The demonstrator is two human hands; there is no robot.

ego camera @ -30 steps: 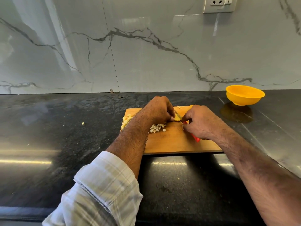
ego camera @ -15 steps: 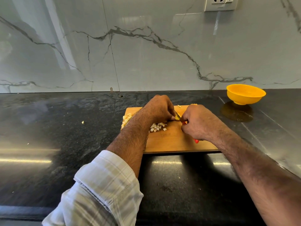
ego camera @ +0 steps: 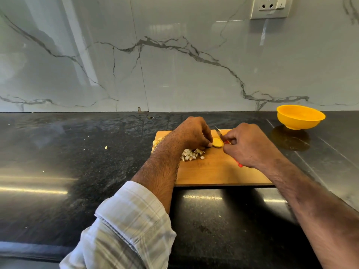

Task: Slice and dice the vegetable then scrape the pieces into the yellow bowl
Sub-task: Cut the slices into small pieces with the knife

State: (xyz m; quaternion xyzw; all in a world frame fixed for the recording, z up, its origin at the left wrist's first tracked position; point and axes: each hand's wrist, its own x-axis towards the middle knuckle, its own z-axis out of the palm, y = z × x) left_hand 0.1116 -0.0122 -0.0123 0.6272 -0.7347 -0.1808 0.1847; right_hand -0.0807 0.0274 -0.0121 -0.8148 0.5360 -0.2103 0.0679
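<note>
On the wooden cutting board [ego camera: 219, 171] my left hand [ego camera: 194, 133] pinches a yellow slice of the vegetable [ego camera: 217, 142] with curled fingertips. My right hand [ego camera: 248, 145] grips a knife [ego camera: 219, 131] with a red handle; its thin blade points away from me just right of the slice. A heap of small pale diced pieces [ego camera: 192, 153] lies beside my left wrist, with more pieces at the board's far left edge. The yellow bowl [ego camera: 300, 117] stands to the right on the counter, away from the board.
The black stone counter [ego camera: 77, 162] runs to a marble wall with a power socket [ego camera: 270, 5] at the top right. A stray vegetable bit [ego camera: 105, 147] lies on the counter left of the board. The counter's front edge is close to me.
The knife blade has lifted and tipped away from the slice, so the yellow slice shows more fully between my hands. Both hands stay in about the same place.
</note>
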